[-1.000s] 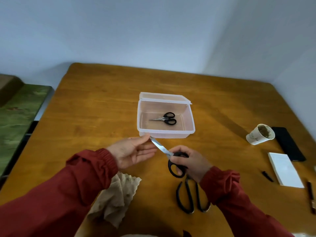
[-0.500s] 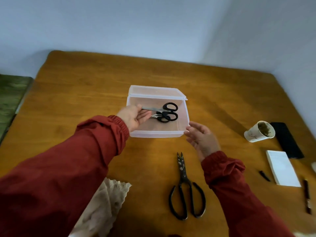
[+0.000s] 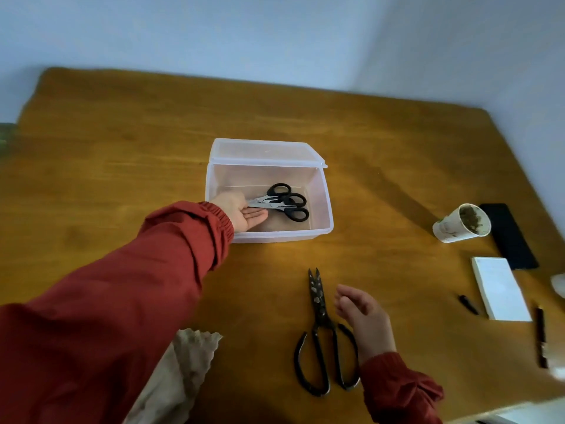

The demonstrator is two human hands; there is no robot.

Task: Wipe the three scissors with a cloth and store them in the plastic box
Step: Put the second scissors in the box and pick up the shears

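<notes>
A clear plastic box [image 3: 318,232] with its lid folded back stands mid-table. Two small black-handled scissors [image 3: 287,203] lie side by side inside it. My left hand [image 3: 244,214] reaches into the box's left end, fingers straight and palm showing, with the blade tips of one pair resting against it under the thumb. Large dark scissors [image 3: 319,304] with speckled blades lie on the table in front of the box. My right hand [image 3: 363,316] hovers just right of them, loosely curled and holding nothing. A beige cloth [image 3: 186,371] lies near the front edge, partly under my left sleeve.
At the right stand a paper cup [image 3: 461,223] with dark contents, a black phone [image 3: 507,237] and a white pad [image 3: 500,287]. A pen cap [image 3: 467,304] and a dark pen [image 3: 541,338] lie near the table's right edge.
My left hand carried the second small scissors into the box, laid them beside the first pair and flattened its fingers. My right hand let go and drew back beside the large scissors.
</notes>
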